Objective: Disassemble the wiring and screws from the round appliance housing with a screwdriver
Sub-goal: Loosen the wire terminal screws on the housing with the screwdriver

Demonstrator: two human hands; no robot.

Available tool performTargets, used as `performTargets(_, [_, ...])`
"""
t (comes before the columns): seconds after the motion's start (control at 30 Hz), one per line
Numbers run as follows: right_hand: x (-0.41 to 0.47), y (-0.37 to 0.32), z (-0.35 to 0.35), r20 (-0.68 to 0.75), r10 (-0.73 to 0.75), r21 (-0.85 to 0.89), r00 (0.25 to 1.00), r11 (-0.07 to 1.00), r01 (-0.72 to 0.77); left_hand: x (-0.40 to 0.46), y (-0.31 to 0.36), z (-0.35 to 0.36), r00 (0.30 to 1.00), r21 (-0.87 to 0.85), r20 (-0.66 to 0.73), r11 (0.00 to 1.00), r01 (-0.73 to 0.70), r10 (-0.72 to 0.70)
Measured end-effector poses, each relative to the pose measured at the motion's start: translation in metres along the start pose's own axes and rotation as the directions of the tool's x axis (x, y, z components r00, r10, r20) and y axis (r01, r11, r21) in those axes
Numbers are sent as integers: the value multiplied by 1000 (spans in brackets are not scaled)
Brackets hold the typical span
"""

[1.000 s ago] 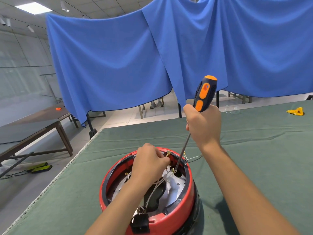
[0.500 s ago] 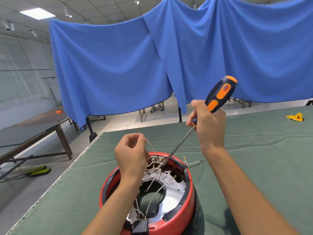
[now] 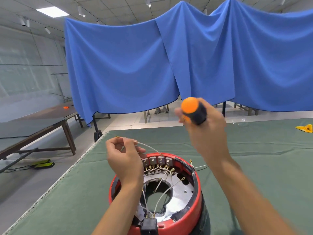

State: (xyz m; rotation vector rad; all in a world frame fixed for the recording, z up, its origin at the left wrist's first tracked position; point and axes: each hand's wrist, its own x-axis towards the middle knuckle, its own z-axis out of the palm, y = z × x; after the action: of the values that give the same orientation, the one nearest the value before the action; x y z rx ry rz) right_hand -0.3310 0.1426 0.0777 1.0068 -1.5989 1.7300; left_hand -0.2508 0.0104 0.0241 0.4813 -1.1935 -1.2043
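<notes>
A table covered in a green cloth (image 3: 254, 167) fills the lower part of the view, its left edge running diagonally toward the far corner. A round red housing (image 3: 198, 197) stands on the cloth near the front, open side up, with a black part at its base on the right. A small yellow object (image 3: 304, 128) lies on the cloth near the far right edge.

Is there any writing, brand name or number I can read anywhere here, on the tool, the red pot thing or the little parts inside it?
No readable text anywhere.
Four small grey terminal blocks inside the round red appliance housing: small dark marks, too small to read.
Orange-and-black screwdriver handle in the right hand: blurred, no lettering visible.
Black plug block at the near rim: no label visible.
Blue cloth backdrop: plain.
</notes>
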Motion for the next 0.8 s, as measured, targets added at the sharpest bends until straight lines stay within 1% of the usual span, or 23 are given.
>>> performTargets(0.07, [-8,9,5,173,-16,-120,985,992,37,-5,0,2,996,-3,81,999,32,-31])
performTargets(0.13, [-15,17,9,315,22,-231,949,972,54,-11,0,4,981,-12,186,998,61,-57])
performTargets(0.23, [-24,23,13,445,73,-321,892,944,83,-17,2,4,949,-10,303,995,100,-92])
performTargets(0.3, [-26,23,15,483,110,-356,869,931,80,-17,4,3,934,-4,332,990,139,-130])
performTargets(0.4, [-26,22,14,525,170,-422,834,903,82,-15,5,2,923,-20,338,979,201,-183])
performTargets(0.5, [-25,20,14,552,218,-400,805,916,25,-14,5,2,915,-48,337,967,250,-220])
performTargets(0.63, [-21,16,15,599,264,-450,756,892,44,-14,5,3,894,-40,373,958,284,-249])
performTargets(0.8, [-17,19,8,596,337,-445,729,894,-49,-15,4,4,864,-27,435,956,293,-253])
